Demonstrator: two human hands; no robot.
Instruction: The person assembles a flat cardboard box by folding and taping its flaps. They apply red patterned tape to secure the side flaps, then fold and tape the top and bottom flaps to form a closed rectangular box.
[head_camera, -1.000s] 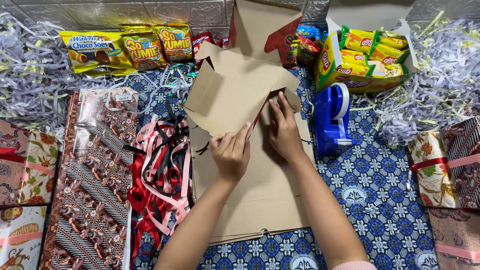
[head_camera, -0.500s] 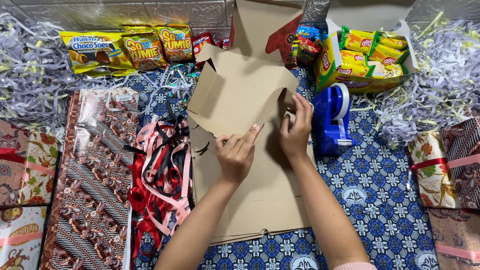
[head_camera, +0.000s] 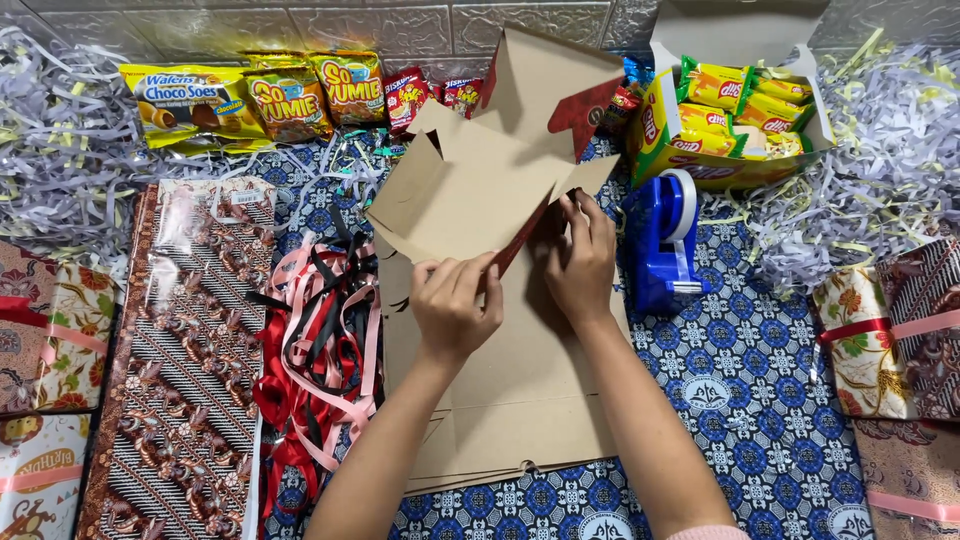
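Both hands working the flat brown cardboard box blank (head_camera: 470, 190), which is lying mid-counter on a stack of more cardboard sheets (head_camera: 520, 430). Left hand (head_camera: 455, 305) is pinching a raised flap edge w/ fingers (head_camera: 478, 272) clenched on it. Right hand (head_camera: 580, 262) is pressing down beside the fold, fingers flat & touching the card, not gripping. Blue tape dispenser (head_camera: 665, 240) sitting just right of it, ribbon tangle (head_camera: 320, 350) to the left

both arms reach forward, left hand (head_camera: 455, 305) pinching, right hand (head_camera: 578, 260) pressing flat.
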